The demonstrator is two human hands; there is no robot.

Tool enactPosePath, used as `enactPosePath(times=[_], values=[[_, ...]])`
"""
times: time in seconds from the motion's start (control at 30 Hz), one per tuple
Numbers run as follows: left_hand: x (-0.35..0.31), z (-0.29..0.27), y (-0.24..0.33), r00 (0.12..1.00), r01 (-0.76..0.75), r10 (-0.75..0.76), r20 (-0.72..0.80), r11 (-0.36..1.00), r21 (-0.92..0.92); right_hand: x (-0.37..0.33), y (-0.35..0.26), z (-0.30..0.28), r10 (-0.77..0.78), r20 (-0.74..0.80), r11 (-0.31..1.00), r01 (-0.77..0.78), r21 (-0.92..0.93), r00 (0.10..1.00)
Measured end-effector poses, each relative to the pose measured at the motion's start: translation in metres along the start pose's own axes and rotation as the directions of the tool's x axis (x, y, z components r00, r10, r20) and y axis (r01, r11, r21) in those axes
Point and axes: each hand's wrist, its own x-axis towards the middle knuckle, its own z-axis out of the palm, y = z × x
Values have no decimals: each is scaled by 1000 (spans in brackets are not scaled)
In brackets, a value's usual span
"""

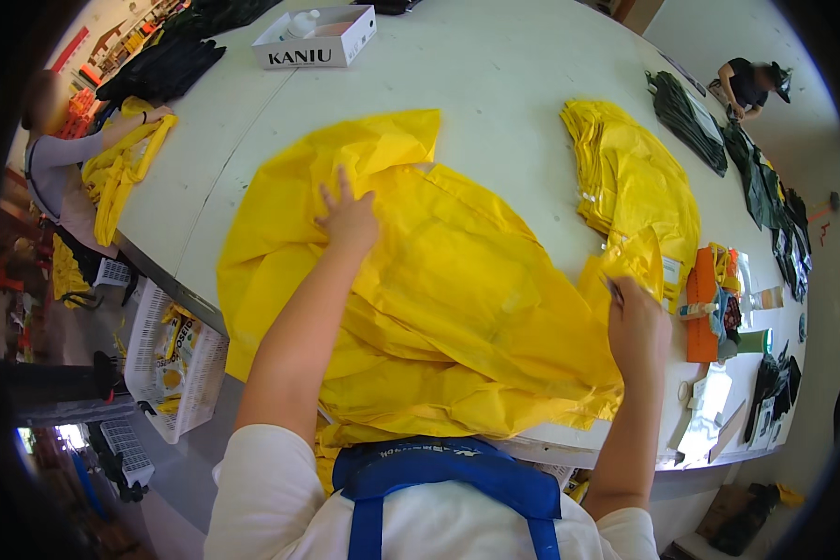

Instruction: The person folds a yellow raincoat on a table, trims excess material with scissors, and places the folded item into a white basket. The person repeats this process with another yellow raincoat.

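Note:
A large yellow waterproof garment (457, 271) lies spread and crumpled on the pale table in front of me. My left hand (350, 219) rests on its upper left part, fingers spread and palm down. At the garment's right end, my right hand (639, 322) is closed, with a small dark metal tool (614, 291) poking out by the thumb; its kind is too small to tell. A bunched yellow piece of the garment (630, 257) rises just beyond those fingers. Folds hide how that piece joins the rest.
A stack of folded yellow garments (630, 168) lies at the right, beside an orange box (705, 317) of small items. A white carton (317, 39) holding a bottle stands at the far side. White basket (173, 373) is below the left edge. Co-workers stand left and far right.

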Motion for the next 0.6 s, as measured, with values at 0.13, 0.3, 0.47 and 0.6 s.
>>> enactPosePath(times=[0.13, 0.3, 0.47, 0.6], values=[[15, 43, -72, 988, 142, -103, 111, 887, -440, 97, -48, 67, -311, -100, 811, 319, 490, 945], [-4, 14, -83, 997, -67, 21, -69, 617, -784, 158, -34, 217, 107, 258, 957, -169, 234, 960], [-20, -45, -89, 976, -205, 17, -217, 407, -890, 180, -6, 231, -11, 282, 943, -84, 321, 959], [10, -108, -54, 852, -494, 134, -505, 524, -694, 225, 72, 115, 116, -70, 573, -9, 820, 991]])
